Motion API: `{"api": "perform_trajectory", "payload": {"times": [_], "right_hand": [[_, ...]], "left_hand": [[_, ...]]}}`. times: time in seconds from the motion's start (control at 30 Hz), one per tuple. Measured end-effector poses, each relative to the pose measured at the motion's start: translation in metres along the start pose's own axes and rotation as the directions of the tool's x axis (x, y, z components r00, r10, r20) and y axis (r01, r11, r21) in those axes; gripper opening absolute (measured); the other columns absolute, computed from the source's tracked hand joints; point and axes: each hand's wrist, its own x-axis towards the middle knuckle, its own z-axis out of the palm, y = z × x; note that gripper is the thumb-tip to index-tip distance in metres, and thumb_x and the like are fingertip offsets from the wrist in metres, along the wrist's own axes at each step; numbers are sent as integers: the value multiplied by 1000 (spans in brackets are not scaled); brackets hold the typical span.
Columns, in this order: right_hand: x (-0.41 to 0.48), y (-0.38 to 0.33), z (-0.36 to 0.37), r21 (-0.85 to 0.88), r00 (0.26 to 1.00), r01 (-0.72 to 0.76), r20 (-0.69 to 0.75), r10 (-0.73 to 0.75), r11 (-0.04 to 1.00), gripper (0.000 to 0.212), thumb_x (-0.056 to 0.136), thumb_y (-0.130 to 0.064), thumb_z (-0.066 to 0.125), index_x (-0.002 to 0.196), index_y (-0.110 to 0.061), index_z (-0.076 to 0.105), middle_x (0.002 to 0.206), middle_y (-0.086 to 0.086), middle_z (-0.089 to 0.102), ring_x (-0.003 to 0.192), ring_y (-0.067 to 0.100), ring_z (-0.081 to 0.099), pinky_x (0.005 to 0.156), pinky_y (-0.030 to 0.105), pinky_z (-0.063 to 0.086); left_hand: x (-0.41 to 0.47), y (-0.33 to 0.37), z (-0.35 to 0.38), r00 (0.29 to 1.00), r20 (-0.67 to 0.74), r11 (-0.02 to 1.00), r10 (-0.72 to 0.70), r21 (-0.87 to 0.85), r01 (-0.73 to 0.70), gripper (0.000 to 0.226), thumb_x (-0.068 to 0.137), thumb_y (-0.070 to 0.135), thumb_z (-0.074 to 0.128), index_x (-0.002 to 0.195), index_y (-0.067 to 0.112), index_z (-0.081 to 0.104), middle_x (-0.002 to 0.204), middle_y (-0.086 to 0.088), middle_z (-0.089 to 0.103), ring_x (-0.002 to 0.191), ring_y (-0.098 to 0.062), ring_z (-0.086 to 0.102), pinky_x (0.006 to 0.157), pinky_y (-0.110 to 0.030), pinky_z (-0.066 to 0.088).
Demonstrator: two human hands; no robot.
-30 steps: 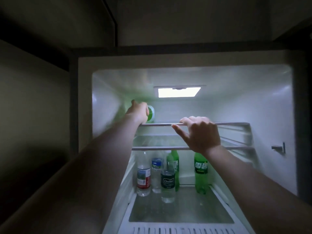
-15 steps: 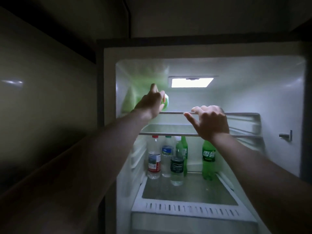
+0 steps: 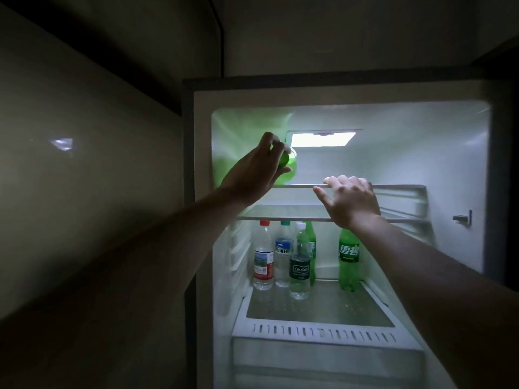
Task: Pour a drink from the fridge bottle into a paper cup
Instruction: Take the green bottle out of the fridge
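A large green bottle (image 3: pixel 289 167) lies on the fridge's top shelf (image 3: pixel 398 187), its cap end toward me. My left hand (image 3: pixel 257 169) grips that cap end and hides most of the bottle. My right hand (image 3: pixel 352 202) rests on the front rail of the top shelf, fingers curled over it. No paper cup is in view.
The fridge (image 3: pixel 421 153) is open and lit, the room around it dark. On the lower shelf (image 3: pixel 337 304) stand three clear water bottles (image 3: pixel 264 256) and two green soda bottles (image 3: pixel 349 259). A pale door or wall (image 3: pixel 84 164) stands close on the left.
My view has backed away and shifted, so the fridge sits further right. The left hand has drawn the green bottle a little forward; the right hand stays on the shelf rail.
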Motion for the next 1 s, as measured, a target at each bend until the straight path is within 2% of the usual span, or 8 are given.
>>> {"api": "perform_trajectory", "payload": {"times": [0.17, 0.23, 0.37, 0.47, 0.63, 0.77, 0.83, 1.0], "right_hand": [[-1, -3, -5, 5, 997, -22, 68, 22, 1000, 56, 98, -58, 25, 134, -22, 49, 132, 7, 57, 121, 27, 48, 108, 41, 28], [-2, -3, -6, 7, 996, -28, 87, 28, 1000, 56, 98, -58, 27, 137, -23, 47, 134, 6, 55, 123, 27, 47, 110, 42, 26], [-3, -3, -11, -27, 992, -7, 125, 11, 1000, 57, 98, -57, 27, 141, -21, 41, 138, 5, 52, 127, 27, 45, 112, 43, 25], [-4, -3, -13, -45, 991, 5, 135, 1, 999, 57, 98, -55, 29, 143, -21, 38, 139, 5, 51, 128, 27, 44, 112, 43, 25], [-4, -4, -14, -35, 990, 0, 140, 5, 999, 58, 98, -56, 31, 144, -22, 37, 140, 4, 50, 129, 26, 43, 111, 41, 24], [-4, -3, -15, -33, 990, 11, 143, -6, 999, 58, 98, -55, 33, 145, -23, 35, 143, 2, 48, 129, 24, 42, 111, 40, 25], [-5, -3, -16, -33, 990, 16, 143, -11, 999, 58, 97, -55, 33, 145, -22, 35, 142, 2, 48, 129, 23, 42, 112, 40, 25], [-15, 3, -13, 54, 992, 66, 101, -71, 996, 55, 96, -46, 38, 145, -21, 38, 143, 3, 48, 134, 23, 40, 119, 42, 21]], "left_hand": [[9, 6, -12, 989, -131, 988, 65, 144, -46, 38, 89, 29, 68, 115, 4, 59, 113, -17, 62, 101, -35, 59, 84, -44, 51], [11, 11, -17, 990, -134, 997, 53, 69, -44, 37, 90, 27, 67, 117, 4, 57, 111, -16, 65, 102, -35, 61, 87, -42, 50], [17, 17, -27, 988, -154, 991, -5, -130, -15, 32, 95, 21, 61, 121, 4, 53, 111, -13, 62, 91, -29, 62, 71, -39, 53], [28, 18, -36, 971, -228, 959, -76, -282, 9, 28, 96, 21, 57, 121, 7, 54, 116, -10, 58, 90, -25, 61, 75, -38, 52], [31, 27, -46, 953, -295, 945, -65, -326, -36, 25, 96, 17, 55, 120, 9, 58, 118, -9, 56, 96, -21, 60, 81, -31, 50], [35, 30, -53, 903, -399, 927, -162, -375, 0, 20, 98, 15, 52, 116, 8, 60, 110, -8, 60, 95, -16, 58, 81, -24, 46], [35, 36, -54, 893, -388, 897, -227, -441, 36, 20, 98, 15, 52, 116, 10, 61, 103, -6, 63, 90, -15, 61, 80, -26, 48], [19, 44, -44, 920, -177, 791, -350, -581, 190, 15, 100, 22, 52, 112, 20, 62, 94, 6, 69, 75, 2, 61, 67, -17, 47]]}}
